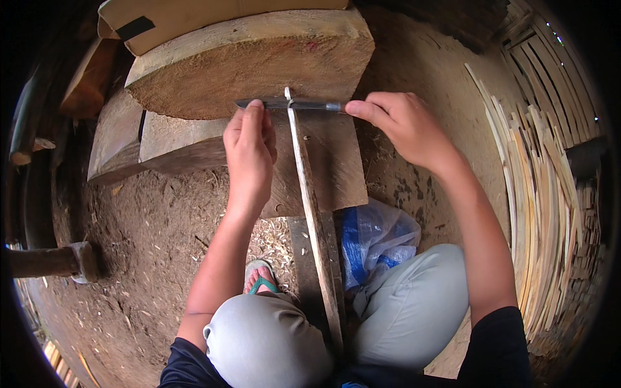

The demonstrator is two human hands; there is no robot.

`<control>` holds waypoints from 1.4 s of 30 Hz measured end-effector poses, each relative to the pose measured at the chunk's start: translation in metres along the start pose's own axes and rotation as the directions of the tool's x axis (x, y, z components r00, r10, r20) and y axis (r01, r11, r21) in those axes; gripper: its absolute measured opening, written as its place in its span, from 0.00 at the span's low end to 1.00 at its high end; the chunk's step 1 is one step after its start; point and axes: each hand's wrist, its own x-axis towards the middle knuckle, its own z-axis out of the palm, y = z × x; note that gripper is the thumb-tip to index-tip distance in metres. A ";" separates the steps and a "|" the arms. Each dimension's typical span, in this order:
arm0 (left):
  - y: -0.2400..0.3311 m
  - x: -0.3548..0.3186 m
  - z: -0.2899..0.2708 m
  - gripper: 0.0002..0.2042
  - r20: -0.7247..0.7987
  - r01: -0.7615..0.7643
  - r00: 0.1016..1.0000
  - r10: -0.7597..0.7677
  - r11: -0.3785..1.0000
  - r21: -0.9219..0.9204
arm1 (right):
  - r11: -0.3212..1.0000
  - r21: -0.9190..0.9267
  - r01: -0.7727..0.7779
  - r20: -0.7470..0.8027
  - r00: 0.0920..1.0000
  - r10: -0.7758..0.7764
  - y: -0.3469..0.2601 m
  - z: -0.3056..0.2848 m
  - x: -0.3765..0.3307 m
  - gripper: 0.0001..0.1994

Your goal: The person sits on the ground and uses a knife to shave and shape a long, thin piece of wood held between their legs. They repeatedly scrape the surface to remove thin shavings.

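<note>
A knife [310, 105] lies crosswise over the far end of a long pale wooden stick [304, 168]. My right hand [401, 123] is closed round the knife's handle. With thumb and fingers pinched, my left hand [251, 132] grips the blade near its tip. A small curl of wood shows where the blade meets the stick. The stick runs from there back between my knees, and its near end is hidden. Under its far part is a thick wooden block [336, 161].
A big sawn slab [259, 64] stands just beyond the knife, with a cardboard box [213, 16] behind it. Many split strips [537, 213] are stacked at the right. A blue and clear plastic bag [381, 239] sits by my right knee. At the left is a hammer-like tool [81, 262].
</note>
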 end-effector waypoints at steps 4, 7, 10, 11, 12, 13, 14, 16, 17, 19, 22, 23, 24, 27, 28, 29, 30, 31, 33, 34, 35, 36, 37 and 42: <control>0.001 0.005 -0.001 0.15 -0.026 -0.018 0.999 0.018 1.000 0.018 | 0.997 -0.077 -0.025 -0.013 1.000 0.024 -0.008 0.001 0.003 0.27; -0.001 0.004 0.002 0.15 -0.020 -0.038 0.999 0.038 0.999 0.011 | 0.999 -0.045 0.005 -0.008 1.000 -0.005 -0.001 0.002 0.006 0.27; -0.011 0.005 0.001 0.16 0.045 -0.111 0.993 0.110 0.993 0.036 | 0.997 0.066 0.043 -0.025 0.999 -0.042 0.024 0.001 0.007 0.28; -0.013 0.004 0.004 0.16 0.059 -0.116 0.992 0.111 0.990 0.084 | 0.993 0.104 0.052 -0.028 0.998 -0.049 0.029 -0.001 0.007 0.29; -0.013 0.003 0.007 0.16 0.073 -0.120 0.991 0.111 0.984 0.131 | 0.996 0.083 0.019 -0.004 1.000 -0.019 0.032 -0.003 0.007 0.28; -0.013 0.004 0.007 0.15 0.080 -0.117 0.991 0.108 0.986 0.116 | 0.998 0.062 -0.013 0.019 1.000 0.012 0.035 -0.005 0.007 0.28; -0.013 0.005 0.008 0.15 0.068 -0.122 0.991 0.115 0.986 0.114 | 0.998 0.035 -0.053 0.038 0.998 0.052 0.036 -0.007 0.005 0.28; -0.014 0.006 0.010 0.15 0.045 -0.131 0.991 0.127 0.985 0.111 | 0.998 0.068 0.016 -0.005 1.000 -0.016 0.034 -0.004 0.006 0.28; -0.016 0.007 0.009 0.15 0.028 -0.152 0.988 0.150 0.982 0.114 | 0.995 0.085 0.051 -0.032 0.998 -0.048 0.032 -0.003 0.007 0.28; -0.014 0.012 0.004 0.15 0.012 -0.155 0.988 0.155 0.985 0.072 | 0.996 0.069 0.052 -0.045 0.998 -0.049 0.025 0.001 0.009 0.28; -0.013 0.013 0.004 0.15 0.003 -0.142 0.990 0.142 0.989 0.043 | 0.999 0.000 0.036 -0.034 0.999 -0.036 0.015 -0.001 0.013 0.28; -0.012 0.013 0.003 0.15 0.002 -0.137 0.991 0.137 0.990 0.040 | 1.000 -0.017 0.019 -0.015 1.000 -0.019 0.016 -0.001 0.014 0.28; -0.011 0.014 0.002 0.15 0.002 -0.132 0.991 0.132 0.991 0.038 | 0.999 -0.034 0.002 0.003 1.000 -0.002 0.017 -0.001 0.015 0.28; -0.012 0.009 0.003 0.17 0.089 -0.161 0.985 0.149 0.975 0.154 | 0.998 0.063 0.030 -0.052 0.998 -0.027 0.029 -0.005 0.013 0.27; -0.012 0.006 0.004 0.17 0.119 -0.169 0.982 0.149 0.967 0.192 | 0.997 0.074 0.010 -0.049 0.999 -0.006 0.036 -0.008 0.012 0.27; -0.014 0.001 0.003 0.15 0.119 -0.146 0.985 0.123 0.966 0.213 | 0.996 0.083 -0.014 -0.043 0.999 0.018 0.043 -0.010 0.009 0.27; -0.018 -0.006 0.002 0.14 0.087 -0.166 0.985 0.150 0.960 0.226 | 0.995 0.092 -0.038 -0.037 0.998 0.041 0.050 -0.013 0.006 0.27; -0.021 -0.013 -0.001 0.14 0.056 -0.184 0.983 0.176 0.953 0.241 | 0.990 0.109 -0.085 -0.018 0.996 0.088 0.055 -0.015 0.002 0.27; -0.030 -0.023 -0.009 0.18 0.068 -0.242 0.970 0.232 0.929 0.279 | 0.983 0.165 -0.083 -0.013 0.996 0.087 0.065 -0.019 -0.004 0.27; -0.033 -0.029 -0.011 0.18 0.099 -0.222 0.975 0.201 0.927 0.302 | 0.978 0.193 -0.082 -0.010 0.996 0.086 0.071 -0.022 -0.007 0.27; -0.029 -0.036 -0.005 0.18 0.134 -0.197 0.978 0.162 0.927 0.320 | 0.973 0.209 -0.095 0.008 0.995 0.095 0.077 -0.029 -0.013 0.27; -0.025 -0.041 -0.003 0.19 0.161 -0.178 0.979 0.128 0.920 0.348 | 0.967 0.234 -0.097 0.028 0.995 0.093 0.082 -0.035 -0.016 0.27; -0.025 -0.042 -0.005 0.16 0.232 -0.172 0.968 0.091 0.918 0.358 | 0.961 0.259 -0.100 0.048 0.995 0.090 0.086 -0.039 -0.020 0.28; -0.017 -0.051 -0.003 0.15 0.308 -0.047 0.950 -0.060 0.944 0.328 | 0.950 0.243 -0.193 0.158 0.975 0.158 0.089 -0.055 -0.041 0.30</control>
